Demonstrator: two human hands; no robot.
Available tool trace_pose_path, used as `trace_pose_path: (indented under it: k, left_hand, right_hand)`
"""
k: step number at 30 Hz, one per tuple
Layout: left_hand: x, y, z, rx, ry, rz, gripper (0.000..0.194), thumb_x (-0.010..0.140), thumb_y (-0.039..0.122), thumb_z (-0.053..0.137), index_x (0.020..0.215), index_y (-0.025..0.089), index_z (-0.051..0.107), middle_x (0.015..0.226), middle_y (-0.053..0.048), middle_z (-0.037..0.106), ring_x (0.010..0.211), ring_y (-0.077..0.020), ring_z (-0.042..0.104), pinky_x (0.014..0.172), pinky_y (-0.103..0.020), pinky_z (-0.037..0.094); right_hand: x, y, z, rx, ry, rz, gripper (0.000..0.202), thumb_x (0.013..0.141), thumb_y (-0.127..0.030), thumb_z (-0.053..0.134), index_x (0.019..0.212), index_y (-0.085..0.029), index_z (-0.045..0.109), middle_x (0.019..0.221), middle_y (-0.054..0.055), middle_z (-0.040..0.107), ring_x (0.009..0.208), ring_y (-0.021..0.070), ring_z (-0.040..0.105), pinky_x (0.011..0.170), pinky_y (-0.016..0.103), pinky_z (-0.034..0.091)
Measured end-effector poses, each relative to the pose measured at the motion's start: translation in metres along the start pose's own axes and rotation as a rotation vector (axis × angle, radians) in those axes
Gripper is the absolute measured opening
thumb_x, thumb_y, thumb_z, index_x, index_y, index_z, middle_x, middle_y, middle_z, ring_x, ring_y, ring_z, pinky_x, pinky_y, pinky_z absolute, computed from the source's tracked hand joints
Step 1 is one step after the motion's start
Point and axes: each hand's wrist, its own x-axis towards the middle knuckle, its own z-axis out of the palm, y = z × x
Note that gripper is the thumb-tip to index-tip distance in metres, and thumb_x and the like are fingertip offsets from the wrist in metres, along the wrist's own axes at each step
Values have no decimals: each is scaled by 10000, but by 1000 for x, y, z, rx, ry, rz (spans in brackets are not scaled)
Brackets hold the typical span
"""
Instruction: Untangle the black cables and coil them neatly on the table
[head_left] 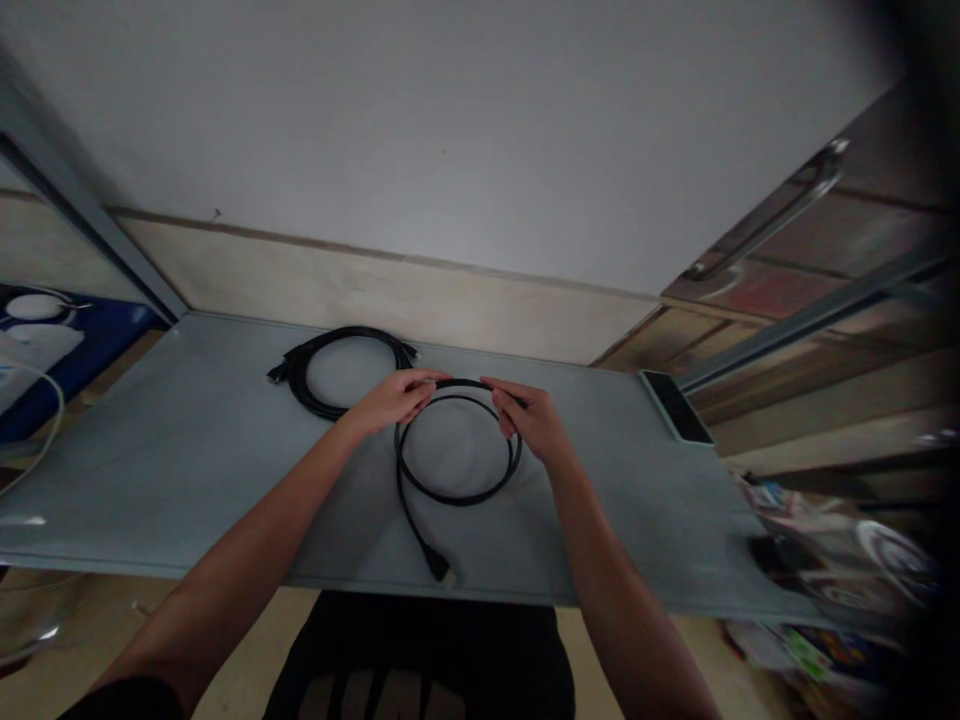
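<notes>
A thin black cable (457, 500) lies in a loose ring on the grey tabletop (225, 430). My left hand (397, 397) pinches the top of this ring at its left side, and my right hand (527, 412) grips it a little to the right. Between the two hands the cable spans a short arc. One end, with a dark plug (437, 565) that looks like HDMI, points toward the table's front edge. Behind my left hand rests a second black cable (304, 385), thickly coiled, its plugs showing at the coil's left and right.
A phone (677, 408) lies at the table's right end. Metal posts (112, 235) frame the left side, and a white wall panel (442, 150) rises behind. Bags and packages (832, 560) crowd the lower right. At far left is a blue surface (97, 350) carrying white items.
</notes>
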Motion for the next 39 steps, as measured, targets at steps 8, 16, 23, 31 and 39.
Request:
trace_pose_path:
  k: [8,16,23,31,39]
  left_hand:
    - [4,-4,0,210,-4,-36,457,881,409,600,1221,116,686,676,-1,558,446,-61,394,405,-189,267]
    - [3,-5,11,335,-12,67,383,871,357,623,1160,135,742,668,-14,599,534,-88,456,466,-191,308]
    - [8,-9,10,-164,102,29,589,804,414,736,1292,95,654,647,26,493,483,-42,348,442,-182,239]
    - [7,-11,-7,-58,92,-52,509,779,375,756,1216,119,707,661,3,545,468,-40,356,421,-189,224]
    - [7,-13,10,240,58,49,419,846,404,678,1139,113,747,680,-28,616,523,-74,452,455,-193,311]
  right_hand:
    - [-1,4,4,-28,-245,113,492,896,-463,618,1274,-152,671,723,-2,663,380,60,503,385,196,390]
    - [-4,-4,12,-22,-422,154,418,919,-418,570,1234,-153,641,607,-50,581,374,57,439,365,182,334]
    - [3,-1,4,259,31,99,361,852,-466,643,1033,-155,670,514,-101,339,364,50,276,344,207,214]
    - [0,-4,7,226,-172,202,349,871,-482,623,1055,-185,635,583,-82,415,380,58,349,362,212,291]
    - [-3,4,35,292,-321,301,325,862,-515,613,894,-193,591,520,-107,300,377,51,218,354,192,171]
